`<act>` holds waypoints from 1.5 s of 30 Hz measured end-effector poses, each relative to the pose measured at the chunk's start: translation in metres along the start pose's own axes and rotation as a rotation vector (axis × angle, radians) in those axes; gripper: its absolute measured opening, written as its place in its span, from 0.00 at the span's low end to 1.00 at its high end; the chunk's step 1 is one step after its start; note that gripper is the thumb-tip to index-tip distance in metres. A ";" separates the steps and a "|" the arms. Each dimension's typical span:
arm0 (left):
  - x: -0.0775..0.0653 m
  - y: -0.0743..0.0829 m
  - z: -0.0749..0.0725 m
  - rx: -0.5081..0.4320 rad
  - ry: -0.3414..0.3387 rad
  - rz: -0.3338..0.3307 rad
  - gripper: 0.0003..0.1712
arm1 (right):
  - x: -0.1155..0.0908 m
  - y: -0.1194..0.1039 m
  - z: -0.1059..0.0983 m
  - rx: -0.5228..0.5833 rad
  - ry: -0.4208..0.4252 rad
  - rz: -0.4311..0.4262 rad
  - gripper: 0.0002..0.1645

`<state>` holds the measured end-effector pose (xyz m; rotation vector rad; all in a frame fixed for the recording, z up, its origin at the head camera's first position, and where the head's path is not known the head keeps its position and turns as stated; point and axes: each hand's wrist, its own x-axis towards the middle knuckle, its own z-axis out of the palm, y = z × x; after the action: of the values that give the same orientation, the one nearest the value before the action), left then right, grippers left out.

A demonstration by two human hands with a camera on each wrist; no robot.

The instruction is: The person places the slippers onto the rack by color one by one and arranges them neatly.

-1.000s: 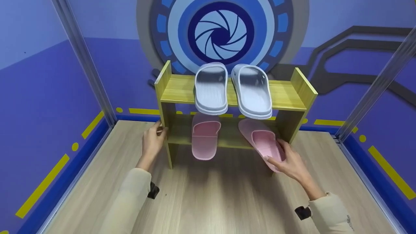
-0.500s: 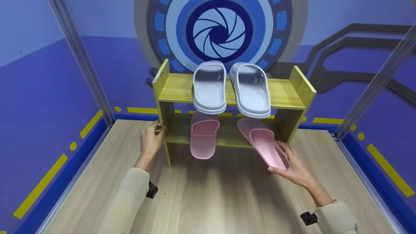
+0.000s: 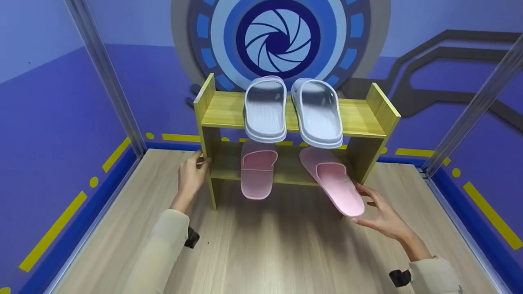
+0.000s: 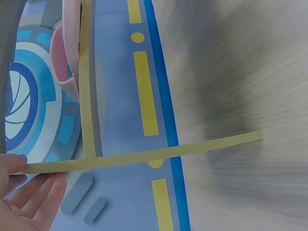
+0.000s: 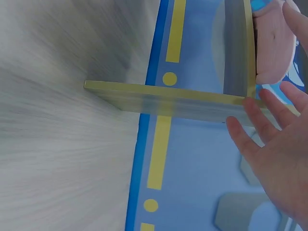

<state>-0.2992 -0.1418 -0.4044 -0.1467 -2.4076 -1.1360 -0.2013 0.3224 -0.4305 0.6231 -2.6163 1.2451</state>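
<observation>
A wooden shoe rack point(image 3: 359, 116) stands in the middle of the head view. My left hand point(image 3: 191, 173) pinches the rack's left side panel point(image 4: 130, 159), thumb on one face and fingers on the other. On the lower shelf, the left pink slipper point(image 3: 257, 181) points straight back. Its mate, the right pink slipper point(image 3: 343, 194), lies askew, its heel jutting out over the shelf's front edge. Beside that heel is my right hand point(image 3: 386, 216), fingers spread and holding nothing; in the right wrist view its fingertips are by the right side panel point(image 5: 163, 98).
Two grey-blue clogs, a left clog point(image 3: 265, 114) and a right clog point(image 3: 319, 118), sit on the top shelf, heels over the front edge. The rack stands on a wood-grain tabletop point(image 3: 261, 253), with blue-purple walls point(image 3: 77, 106) at the back and sides.
My right hand has let go of the right pink slipper and moved outward to the right. The slipper stays slanted on the lower shelf. My left hand keeps its place on the rack.
</observation>
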 end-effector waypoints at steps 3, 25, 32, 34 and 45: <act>0.000 0.001 0.000 0.000 -0.002 -0.002 0.15 | 0.000 0.000 0.001 0.002 0.003 -0.001 0.49; 0.000 0.002 0.000 0.007 -0.020 -0.047 0.15 | 0.018 0.024 0.054 -0.048 0.316 -0.106 0.43; 0.001 0.002 0.000 0.006 -0.025 -0.037 0.15 | 0.024 -0.017 0.069 0.020 0.372 -0.107 0.39; 0.001 0.002 0.000 0.007 -0.026 -0.036 0.15 | 0.025 -0.024 0.072 0.014 0.380 -0.108 0.38; 0.000 0.002 0.000 0.019 0.003 -0.010 0.12 | 0.034 -0.013 0.087 0.002 0.385 -0.039 0.38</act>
<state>-0.2987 -0.1405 -0.4024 -0.1268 -2.4185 -1.1161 -0.2249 0.2378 -0.4654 0.3852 -2.2751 1.2171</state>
